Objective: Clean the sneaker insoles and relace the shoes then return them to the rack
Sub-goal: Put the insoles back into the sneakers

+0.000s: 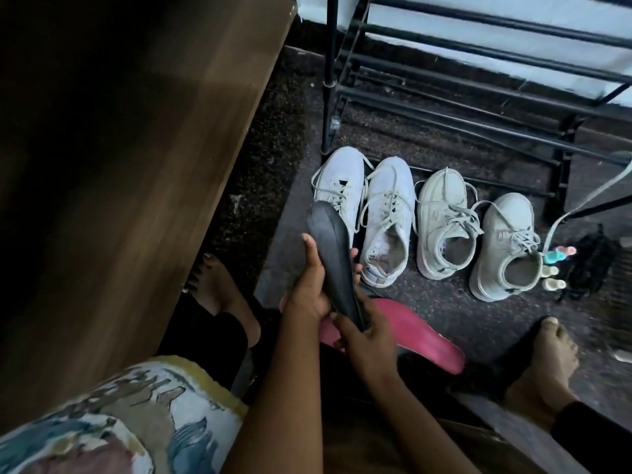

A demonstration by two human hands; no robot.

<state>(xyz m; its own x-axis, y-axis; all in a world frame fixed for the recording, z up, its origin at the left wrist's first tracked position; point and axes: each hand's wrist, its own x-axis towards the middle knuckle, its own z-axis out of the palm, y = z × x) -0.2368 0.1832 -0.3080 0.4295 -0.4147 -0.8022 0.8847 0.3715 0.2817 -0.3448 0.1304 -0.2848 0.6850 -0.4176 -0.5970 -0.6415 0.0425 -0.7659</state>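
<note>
Between left hand (309, 285) and right hand (362, 340), dark insole (330, 241), curved, toe up

Bare feet (543, 364), black cropped trousers (222, 336), and a printed, yellow-edged garment (136, 415), possibly a dress.

Four sneakers (424, 220) stand side by side before the rack (478, 80).

Insole (333, 254): black. Left sneaker pair (342, 184): white; right pair (444, 206): pale grey-green, possibly a lighting cast. Shoe rack (330, 46), upper right: black. Cabinet (136, 131), upper left: brown wood grain. Garment (119, 422), lower left: white, blue-and-yellow print. Item (410, 333), lower centre: pink.
</note>
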